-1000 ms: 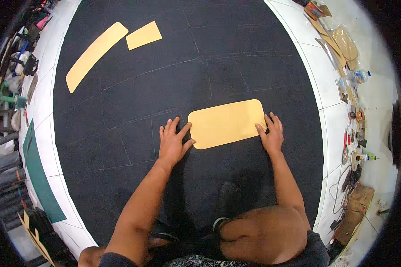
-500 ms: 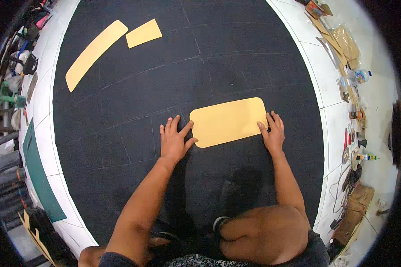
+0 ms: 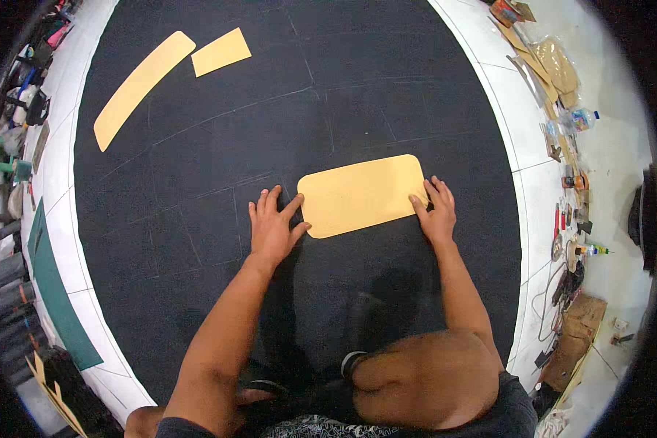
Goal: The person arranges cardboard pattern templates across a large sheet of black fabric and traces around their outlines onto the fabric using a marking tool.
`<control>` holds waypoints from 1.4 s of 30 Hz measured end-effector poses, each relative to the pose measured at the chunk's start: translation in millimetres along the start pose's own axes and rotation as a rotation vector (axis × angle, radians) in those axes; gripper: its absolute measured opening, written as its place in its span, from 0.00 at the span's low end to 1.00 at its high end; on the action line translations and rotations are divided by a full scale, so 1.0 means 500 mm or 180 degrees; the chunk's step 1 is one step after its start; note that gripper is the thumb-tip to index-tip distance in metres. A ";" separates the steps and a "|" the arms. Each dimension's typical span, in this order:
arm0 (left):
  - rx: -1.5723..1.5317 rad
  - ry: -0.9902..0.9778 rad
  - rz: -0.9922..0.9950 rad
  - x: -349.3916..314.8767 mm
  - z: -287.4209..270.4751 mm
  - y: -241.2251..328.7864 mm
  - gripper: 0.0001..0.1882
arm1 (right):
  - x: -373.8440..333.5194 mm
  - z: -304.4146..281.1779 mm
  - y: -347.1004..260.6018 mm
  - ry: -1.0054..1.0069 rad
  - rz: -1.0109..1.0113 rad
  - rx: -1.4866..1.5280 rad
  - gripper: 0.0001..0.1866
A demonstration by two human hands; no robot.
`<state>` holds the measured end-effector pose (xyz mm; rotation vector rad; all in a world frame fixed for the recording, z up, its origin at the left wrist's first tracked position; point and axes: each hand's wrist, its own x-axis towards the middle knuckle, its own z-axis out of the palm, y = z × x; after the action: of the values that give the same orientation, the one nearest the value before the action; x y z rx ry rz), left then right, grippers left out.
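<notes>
A yellow card template [image 3: 361, 196], oblong with rounded corners, lies flat on a large black cloth [image 3: 219, 124] marked with thin pale lines. My left hand [image 3: 274, 226] rests at its left end, fingers spread, with thumb and forefinger touching the edge. At the opposite end, my right hand [image 3: 436, 210] is open, its thumb on the template's surface and its other fingers along the right edge. Farther off to the left lie a long curved yellow template [image 3: 142, 91] and a smaller four-sided yellow template [image 3: 222, 52], almost touching each other.
White floor tiles [image 3: 489, 87] border the cloth. Along the right stand a plastic bottle [image 3: 582, 119], a cardboard box [image 3: 577, 339] and several small tools. On the left lies a green mat [image 3: 62, 292] beside piled dark goods. My bare knee [image 3: 427, 376] is close to my right forearm.
The whole scene has slid slightly leftward in view. Both hands keep their places at the template's ends, and the template sits the same against the cloth's pale lines.
</notes>
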<state>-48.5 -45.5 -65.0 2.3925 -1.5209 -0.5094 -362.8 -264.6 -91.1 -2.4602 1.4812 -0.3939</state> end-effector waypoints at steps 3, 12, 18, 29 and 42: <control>-0.0059 0.0004 -0.0008 0.000 0.001 0.002 0.34 | -0.002 -0.002 -0.002 0.0054 -0.0003 0.0045 0.31; -0.0122 0.0079 0.0019 -0.003 0.007 0.002 0.35 | -0.001 -0.006 -0.001 -0.0036 0.0144 0.0010 0.31; -0.0049 0.0011 -0.0024 -0.002 0.001 0.003 0.34 | -0.003 -0.005 -0.004 -0.0025 0.0101 0.0175 0.31; -0.0027 -0.0155 -0.0152 0.006 -0.016 0.021 0.34 | 0.003 -0.020 -0.006 -0.0155 0.0217 0.0159 0.30; 0.0496 -0.0635 0.1268 0.066 0.045 0.113 0.14 | 0.009 -0.026 -0.015 -0.0191 0.0110 0.0056 0.30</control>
<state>-91.4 -99.6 -67.9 2.1068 -2.1306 -0.5672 -359.4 -266.0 -76.1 -2.4076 1.4878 -0.3223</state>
